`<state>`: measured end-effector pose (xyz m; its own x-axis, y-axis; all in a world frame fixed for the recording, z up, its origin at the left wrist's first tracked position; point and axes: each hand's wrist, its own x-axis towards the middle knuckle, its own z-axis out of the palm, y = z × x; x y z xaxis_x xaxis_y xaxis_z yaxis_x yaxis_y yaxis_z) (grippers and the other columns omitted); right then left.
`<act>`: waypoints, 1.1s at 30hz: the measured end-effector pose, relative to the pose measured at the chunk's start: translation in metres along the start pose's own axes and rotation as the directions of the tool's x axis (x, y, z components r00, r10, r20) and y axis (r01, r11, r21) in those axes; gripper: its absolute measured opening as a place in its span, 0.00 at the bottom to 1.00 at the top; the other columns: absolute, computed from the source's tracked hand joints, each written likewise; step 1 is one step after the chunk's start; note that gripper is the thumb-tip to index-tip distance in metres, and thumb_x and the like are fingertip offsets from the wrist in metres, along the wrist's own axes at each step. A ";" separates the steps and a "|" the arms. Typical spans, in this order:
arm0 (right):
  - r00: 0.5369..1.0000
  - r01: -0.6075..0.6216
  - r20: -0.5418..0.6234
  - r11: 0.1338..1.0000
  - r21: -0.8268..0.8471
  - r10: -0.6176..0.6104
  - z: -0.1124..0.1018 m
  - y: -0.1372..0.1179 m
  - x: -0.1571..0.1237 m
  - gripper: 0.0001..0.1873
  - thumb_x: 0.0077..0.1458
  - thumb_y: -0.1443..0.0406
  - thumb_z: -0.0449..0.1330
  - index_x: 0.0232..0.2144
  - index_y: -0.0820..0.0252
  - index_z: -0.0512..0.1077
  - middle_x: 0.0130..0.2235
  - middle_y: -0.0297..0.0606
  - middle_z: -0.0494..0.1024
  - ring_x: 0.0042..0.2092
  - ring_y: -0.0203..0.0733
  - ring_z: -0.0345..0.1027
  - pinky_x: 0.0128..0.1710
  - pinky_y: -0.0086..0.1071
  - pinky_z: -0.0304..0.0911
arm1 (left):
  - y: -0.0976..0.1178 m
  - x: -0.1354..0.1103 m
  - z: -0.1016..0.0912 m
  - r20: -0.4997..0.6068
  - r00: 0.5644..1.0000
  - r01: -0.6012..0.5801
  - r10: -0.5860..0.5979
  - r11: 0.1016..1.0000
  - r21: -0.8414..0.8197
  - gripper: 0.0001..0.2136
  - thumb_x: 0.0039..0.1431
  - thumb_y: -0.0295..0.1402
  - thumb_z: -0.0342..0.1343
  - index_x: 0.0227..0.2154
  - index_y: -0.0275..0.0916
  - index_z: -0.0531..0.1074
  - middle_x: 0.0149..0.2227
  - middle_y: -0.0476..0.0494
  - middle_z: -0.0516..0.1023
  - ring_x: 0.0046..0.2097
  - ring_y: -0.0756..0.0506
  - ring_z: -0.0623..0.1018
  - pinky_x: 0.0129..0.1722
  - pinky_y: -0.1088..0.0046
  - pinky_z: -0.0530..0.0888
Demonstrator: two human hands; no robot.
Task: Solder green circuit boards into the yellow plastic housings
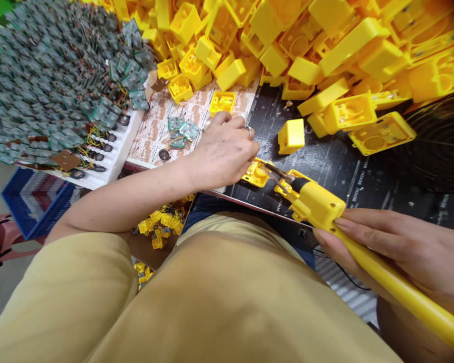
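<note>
My right hand (397, 247) is wrapped round the handle of a yellow soldering iron (321, 204), its dark metal tip pointing left over the bench edge. Below that tip lie small open yellow housings (257, 174) with holes and grilles. My left hand (225, 148), a ring on one finger, is closed with fingers curled right beside the housings. Its fingertips are hidden, so what it pinches cannot be made out. Just beyond its knuckles stands a yellow case (222, 102). Left of it lie several green circuit boards (189, 130) with a small round speaker (164, 154).
Yellow cases (302, 70) are heaped along the back. At left, a large pile of circuit boards (60, 75) sits on white foam (117, 156). One yellow box (291, 136) stands alone on the black bench. A blue crate (34, 222) is on the floor side.
</note>
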<state>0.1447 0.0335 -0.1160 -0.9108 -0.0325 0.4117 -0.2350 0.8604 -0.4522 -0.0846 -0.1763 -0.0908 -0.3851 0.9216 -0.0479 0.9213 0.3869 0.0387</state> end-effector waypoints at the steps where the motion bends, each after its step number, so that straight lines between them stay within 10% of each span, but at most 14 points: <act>1: 0.999 0.049 0.000 0.999 -0.019 -0.049 0.000 0.004 0.000 0.16 0.62 0.70 0.63 0.50 0.49 0.74 0.42 0.26 0.81 0.37 0.33 0.77 0.38 0.26 0.75 | 0.001 0.000 0.000 0.008 1.000 0.000 0.000 1.000 0.017 0.11 0.64 0.32 0.50 0.29 0.40 0.74 0.34 0.45 0.77 0.50 0.39 0.76 0.56 0.51 0.71; 6: 0.997 0.072 -0.015 0.997 -0.002 -0.072 0.000 -0.005 0.005 0.18 0.59 0.69 0.67 0.51 0.52 0.75 0.43 0.30 0.81 0.36 0.36 0.77 0.34 0.30 0.75 | -0.002 -0.009 0.002 0.001 1.000 -0.012 0.012 1.000 0.007 0.11 0.67 0.34 0.50 0.35 0.41 0.77 0.38 0.43 0.80 0.53 0.36 0.76 0.59 0.48 0.70; 13: 0.871 -0.461 -0.123 0.877 0.131 0.476 0.001 -0.042 0.007 0.13 0.56 0.56 0.71 0.44 0.42 0.78 0.42 0.31 0.82 0.38 0.43 0.78 0.30 0.36 0.72 | -0.027 -0.024 0.008 -0.074 0.996 0.023 -0.055 0.926 -0.376 0.12 0.70 0.35 0.52 0.47 0.44 0.79 0.46 0.45 0.84 0.53 0.41 0.79 0.65 0.49 0.64; 18: 0.992 -0.087 -0.101 0.995 -0.045 0.082 0.003 0.014 -0.012 0.39 0.57 0.48 0.70 0.67 0.36 0.61 0.40 0.30 0.83 0.29 0.43 0.77 0.22 0.35 0.72 | -0.025 -0.020 0.015 -0.099 0.991 0.037 -0.088 0.903 -0.428 0.10 0.69 0.37 0.54 0.42 0.46 0.81 0.39 0.48 0.84 0.50 0.42 0.80 0.65 0.50 0.63; 22: 0.999 -0.034 0.024 0.999 -0.015 0.034 -0.002 0.040 -0.020 0.47 0.56 0.46 0.69 0.70 0.32 0.51 0.43 0.29 0.83 0.30 0.43 0.77 0.23 0.35 0.74 | -0.018 -0.020 0.010 -0.072 0.993 0.060 -0.095 0.920 -0.387 0.07 0.65 0.35 0.57 0.37 0.45 0.81 0.34 0.49 0.82 0.48 0.42 0.79 0.66 0.46 0.61; 33: 0.958 0.286 0.006 0.955 0.074 -0.287 -0.009 0.003 0.023 0.31 0.57 0.66 0.70 0.61 0.61 0.69 0.42 0.38 0.83 0.38 0.38 0.79 0.36 0.27 0.76 | -0.007 -0.016 0.002 0.038 0.999 0.028 -0.019 0.969 -0.244 0.07 0.60 0.32 0.56 0.30 0.42 0.79 0.34 0.46 0.81 0.48 0.40 0.75 0.59 0.50 0.65</act>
<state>0.1267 0.0396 -0.1006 -0.8069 -0.2808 0.5197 -0.5100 0.7751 -0.3730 -0.0846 -0.1934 -0.0925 -0.4003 0.9123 -0.0870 0.8690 0.4080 0.2799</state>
